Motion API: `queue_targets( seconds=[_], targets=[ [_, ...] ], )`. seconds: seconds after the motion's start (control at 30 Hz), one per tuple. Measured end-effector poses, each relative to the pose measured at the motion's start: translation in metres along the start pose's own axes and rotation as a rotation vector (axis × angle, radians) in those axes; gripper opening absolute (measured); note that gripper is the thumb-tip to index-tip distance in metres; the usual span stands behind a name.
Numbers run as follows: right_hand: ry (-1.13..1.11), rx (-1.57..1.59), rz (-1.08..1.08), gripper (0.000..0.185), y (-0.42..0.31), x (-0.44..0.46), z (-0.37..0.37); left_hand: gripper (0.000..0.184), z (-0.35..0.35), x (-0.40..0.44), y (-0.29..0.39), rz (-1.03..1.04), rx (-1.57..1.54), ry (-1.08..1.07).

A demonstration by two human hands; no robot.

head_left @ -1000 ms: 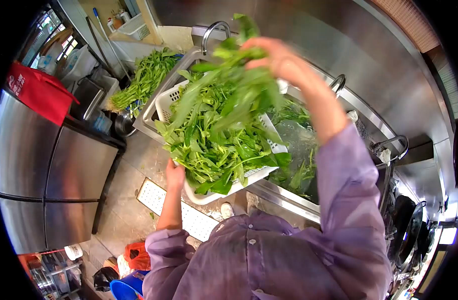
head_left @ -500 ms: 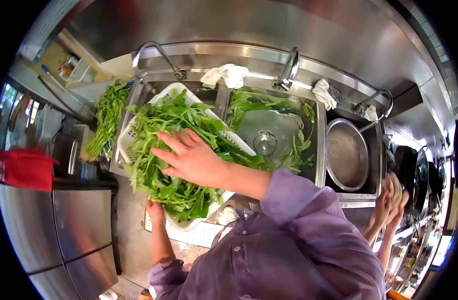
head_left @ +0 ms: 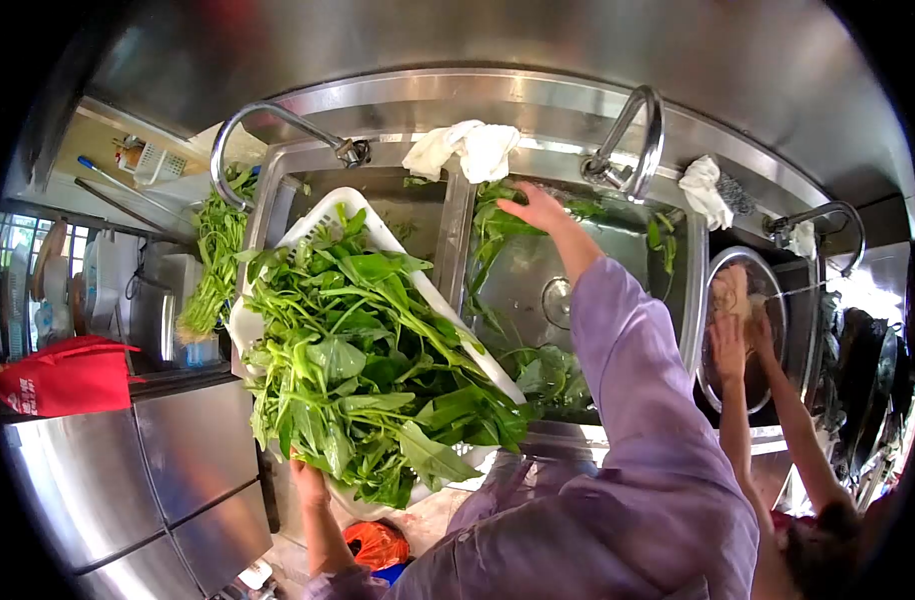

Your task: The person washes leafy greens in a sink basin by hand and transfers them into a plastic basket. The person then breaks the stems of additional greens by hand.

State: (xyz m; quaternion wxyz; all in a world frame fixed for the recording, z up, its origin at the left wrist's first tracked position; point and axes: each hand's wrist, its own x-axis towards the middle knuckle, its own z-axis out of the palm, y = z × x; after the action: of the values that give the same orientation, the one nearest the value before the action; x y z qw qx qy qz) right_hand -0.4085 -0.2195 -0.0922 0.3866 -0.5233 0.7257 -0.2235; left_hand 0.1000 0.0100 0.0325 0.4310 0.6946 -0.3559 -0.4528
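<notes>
A white plastic basket (head_left: 383,232) rests tilted over the left sink and its front edge, heaped with leafy greens (head_left: 363,355). My left hand (head_left: 310,482) grips the basket's near left side from below; its fingertips are hidden under the leaves. Over the middle sink (head_left: 523,265), my right hand (head_left: 538,210) reaches to the back left corner, fingers apart, beside long green stems (head_left: 490,225) in the water. More wet leaves (head_left: 553,375) lie at the near side of that sink.
At the right sink, a co-worker's hands (head_left: 738,345) are over a round metal bowl (head_left: 716,270). Faucets (head_left: 643,140) arch above the sinks. White cloths (head_left: 468,148) lie on the back ledge. Another bunch of greens (head_left: 213,260) is at left, above a red cloth (head_left: 68,375).
My right hand has left the heaped greens and moved right into the middle sink. My left hand stays at the basket. The co-worker's hands have moved over the bowl.
</notes>
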Motion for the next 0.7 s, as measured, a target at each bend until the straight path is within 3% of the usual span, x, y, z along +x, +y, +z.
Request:
queue_targets(
  seconds=[0.13,0.23,0.3,0.33,0.47,0.53,0.7],
  targets=[
    [-0.184,0.079,-0.04,0.096,-0.018,-0.002,0.024,0.044,-0.018,0.009,-0.015,-0.001,0.022,-0.036],
    [-0.504,0.21,0.031,0.104,-0.008,-0.014,0.041,0.044,-0.017,0.009,-0.015,0.005,0.099,-0.013],
    [-0.535,0.064,0.072,0.092,-0.03,-0.059,0.035,0.043,-0.016,0.007,-0.013,-0.027,0.025,0.011],
    [-0.479,-0.025,-0.044,0.085,-0.003,-0.046,0.068,0.043,-0.018,0.009,-0.016,-0.03,0.009,0.012],
    [-0.454,0.343,-0.02,0.067,0.019,-0.078,0.106,0.045,-0.003,0.003,-0.003,0.043,0.008,-0.078],
    [-0.346,0.433,0.08,0.058,0.006,-0.105,0.092,0.045,-0.005,0.006,-0.005,0.056,-0.006,-0.093],
    [-0.144,0.456,-0.011,0.047,-0.032,-0.169,0.027,0.034,-0.009,0.012,-0.011,0.061,0.028,-0.078]
  ],
)
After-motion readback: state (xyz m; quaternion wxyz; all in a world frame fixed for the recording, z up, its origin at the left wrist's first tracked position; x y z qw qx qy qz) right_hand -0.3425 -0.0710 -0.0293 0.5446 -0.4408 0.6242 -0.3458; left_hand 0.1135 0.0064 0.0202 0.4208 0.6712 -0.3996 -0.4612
